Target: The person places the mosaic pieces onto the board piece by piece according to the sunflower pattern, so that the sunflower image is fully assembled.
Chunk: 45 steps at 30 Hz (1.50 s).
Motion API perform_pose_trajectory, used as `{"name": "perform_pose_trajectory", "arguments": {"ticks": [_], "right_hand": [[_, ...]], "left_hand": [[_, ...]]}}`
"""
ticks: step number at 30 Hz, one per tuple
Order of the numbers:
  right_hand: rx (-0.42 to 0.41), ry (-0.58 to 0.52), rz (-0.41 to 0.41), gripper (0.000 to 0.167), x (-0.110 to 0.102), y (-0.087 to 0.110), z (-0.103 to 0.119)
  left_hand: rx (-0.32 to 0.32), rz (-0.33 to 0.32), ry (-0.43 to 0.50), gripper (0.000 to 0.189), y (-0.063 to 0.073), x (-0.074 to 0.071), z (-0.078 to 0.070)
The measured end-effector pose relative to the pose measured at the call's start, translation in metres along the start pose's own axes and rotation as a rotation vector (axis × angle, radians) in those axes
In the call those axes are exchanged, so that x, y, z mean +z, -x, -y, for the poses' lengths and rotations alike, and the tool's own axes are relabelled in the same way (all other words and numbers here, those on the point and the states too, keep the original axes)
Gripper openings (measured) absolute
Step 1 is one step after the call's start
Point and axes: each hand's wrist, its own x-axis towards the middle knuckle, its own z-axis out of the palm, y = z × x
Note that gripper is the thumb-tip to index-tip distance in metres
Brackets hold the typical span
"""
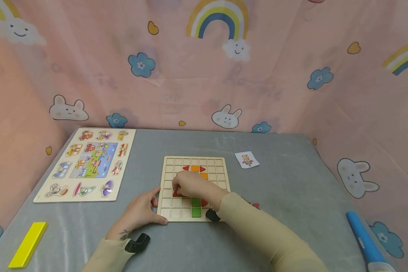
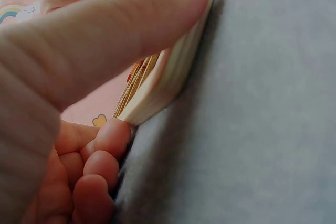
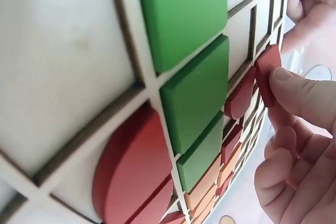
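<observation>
A wooden grid board (image 1: 175, 214) lies in front of me, partly filled with coloured pieces. My left hand (image 1: 141, 209) holds its near left corner, thumb at the front edge and fingertips at the left side. Over the board, my right hand (image 1: 193, 184) pinches a red puzzle piece (image 3: 266, 74) between thumb and index finger. That piece is tilted at the grid beside a seated red piece (image 3: 241, 95); its full outline is hidden. Green squares (image 3: 197, 90) run in a line, with a rounded red piece (image 3: 134, 161) alongside. Orange squares (image 1: 204, 175) and red triangles (image 1: 202, 169) sit farther up.
A small picture card (image 1: 247, 159) lies right of the board. At left is a vehicle-and-toy picture puzzle (image 1: 115, 194), with a yellow bar (image 1: 28, 244) nearer me. A blue cylindrical object (image 1: 365, 238) lies at right. Red bits (image 1: 256, 205) show behind my right sleeve.
</observation>
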Motion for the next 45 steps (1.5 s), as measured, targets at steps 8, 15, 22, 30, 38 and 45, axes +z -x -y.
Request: {"name": "perform_pose_trajectory", "arguments": {"ticks": [8, 15, 22, 30, 38, 45], "right_hand": [[-0.032, 0.124, -0.028, 0.014, 0.002, 0.001, 0.004], [0.002, 0.045, -0.079, 0.02, -0.009, 0.018, 0.001], [0.163, -0.084, -0.315, 0.027, -0.041, 0.07, -0.032], [0.375, -0.144, -0.4, 0.03, -0.036, 0.136, -0.088], [0.586, -0.071, -0.211, 0.018, 0.004, 0.175, -0.109], [0.692, -0.039, -0.172, 0.021, 0.024, 0.181, -0.104]], "left_hand": [[0.019, -0.001, -0.002, 0.108, 0.0, -0.001, 0.0], [0.009, -0.001, -0.01, 0.109, 0.0, 0.0, 0.0], [0.006, -0.002, -0.002, 0.11, -0.001, 0.002, -0.002], [-0.021, -0.005, 0.007, 0.11, 0.0, 0.001, -0.002], [-0.026, 0.0, 0.015, 0.109, 0.001, 0.0, -0.002], [-0.019, 0.0, 0.017, 0.108, 0.001, 0.0, -0.002]]}}
